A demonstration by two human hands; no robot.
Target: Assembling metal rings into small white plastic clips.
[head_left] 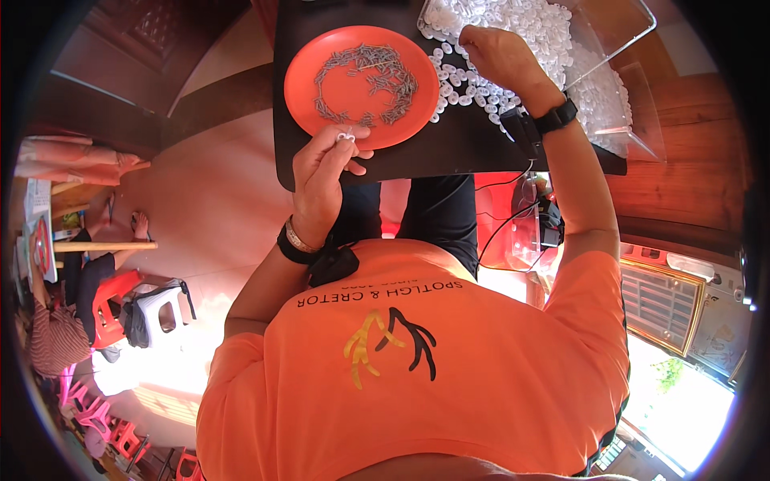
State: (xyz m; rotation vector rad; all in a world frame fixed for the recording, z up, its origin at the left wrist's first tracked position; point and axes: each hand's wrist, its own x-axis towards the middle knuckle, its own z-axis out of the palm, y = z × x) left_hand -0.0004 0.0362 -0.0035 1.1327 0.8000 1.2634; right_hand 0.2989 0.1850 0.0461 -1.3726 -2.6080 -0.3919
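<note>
My left hand (319, 178) is closed in a pinch on a small white plastic piece with two holes (346, 136), just over the near rim of an orange-red plate (300, 90). Many short grey metal pins (373, 60) lie scattered in a rough ring on that plate. To the right, my right hand (507, 62) reaches over a heap of similar white plastic pieces (533, 24), its fingertips pressed together. Whether anything is between those fingertips cannot be made out. More loose white pieces (459, 88) are spread between the plate and my right hand.
The dark table (449, 152) carries it all. A clear plastic bin (642, 120) stands at its right edge, with white pieces inside. Cables (513, 220) hang below the right side. Another person (60, 337) sits far left, near a red stool (116, 301) and a white stool (164, 313).
</note>
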